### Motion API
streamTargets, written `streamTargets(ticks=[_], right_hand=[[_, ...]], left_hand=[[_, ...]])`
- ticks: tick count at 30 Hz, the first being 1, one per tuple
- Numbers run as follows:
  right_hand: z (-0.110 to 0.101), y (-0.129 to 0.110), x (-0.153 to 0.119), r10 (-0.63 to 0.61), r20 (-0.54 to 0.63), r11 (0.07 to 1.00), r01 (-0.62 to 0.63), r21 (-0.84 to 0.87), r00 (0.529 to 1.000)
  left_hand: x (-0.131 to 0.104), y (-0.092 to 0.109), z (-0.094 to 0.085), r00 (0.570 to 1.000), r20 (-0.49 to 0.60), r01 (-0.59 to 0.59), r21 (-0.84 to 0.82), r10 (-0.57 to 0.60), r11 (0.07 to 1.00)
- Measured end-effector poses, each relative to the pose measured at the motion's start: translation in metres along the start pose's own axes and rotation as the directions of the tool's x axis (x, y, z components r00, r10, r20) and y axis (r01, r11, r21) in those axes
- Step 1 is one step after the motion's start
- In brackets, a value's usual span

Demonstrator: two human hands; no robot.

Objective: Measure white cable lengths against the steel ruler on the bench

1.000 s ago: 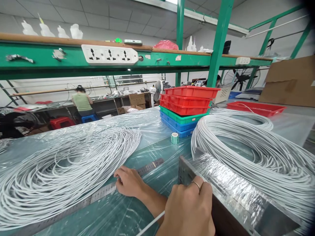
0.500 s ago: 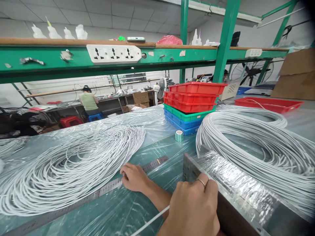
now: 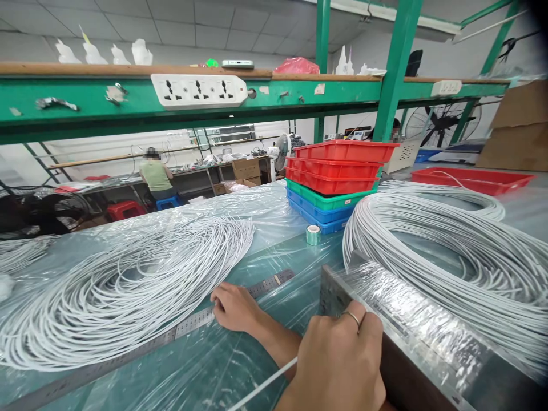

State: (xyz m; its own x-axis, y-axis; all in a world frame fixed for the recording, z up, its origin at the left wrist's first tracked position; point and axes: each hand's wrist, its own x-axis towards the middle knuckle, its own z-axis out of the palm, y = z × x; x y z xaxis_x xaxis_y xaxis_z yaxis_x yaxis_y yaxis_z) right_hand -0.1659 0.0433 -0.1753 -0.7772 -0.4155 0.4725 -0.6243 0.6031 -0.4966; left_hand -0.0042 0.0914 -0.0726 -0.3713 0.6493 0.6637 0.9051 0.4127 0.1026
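Since the earlier frame little has shifted; only the view drifts. The thin white cable strand (image 3: 261, 387) runs near, into the right hand (image 3: 338, 365), fingers curled shut around it. The left hand (image 3: 233, 307) presses fingertips on the long steel ruler (image 3: 188, 322). A slack grip could let the strand slip off the mark.

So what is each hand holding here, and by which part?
The right hand grips a white cable where it enters the fist; its end is hidden. The left hand rests on the steel ruler, its grip unclear.
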Motion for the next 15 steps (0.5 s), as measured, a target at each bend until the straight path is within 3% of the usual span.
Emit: streamTargets(ticks=[5,15], right_hand=[[0.002,0.001,0.001,0.006,0.001,1.000,-0.006,-0.008,1.000],[0.000,0.000,0.001,0.028,0.024,0.999,-0.028,0.023,0.999]], left_hand=[[0.001,-0.001,0.000,1.000,-0.003,-0.003,-0.018,0.003,1.000],[-0.007,0.002,0.010,0.995,-0.008,0.098,-0.139,-0.100,0.985]])
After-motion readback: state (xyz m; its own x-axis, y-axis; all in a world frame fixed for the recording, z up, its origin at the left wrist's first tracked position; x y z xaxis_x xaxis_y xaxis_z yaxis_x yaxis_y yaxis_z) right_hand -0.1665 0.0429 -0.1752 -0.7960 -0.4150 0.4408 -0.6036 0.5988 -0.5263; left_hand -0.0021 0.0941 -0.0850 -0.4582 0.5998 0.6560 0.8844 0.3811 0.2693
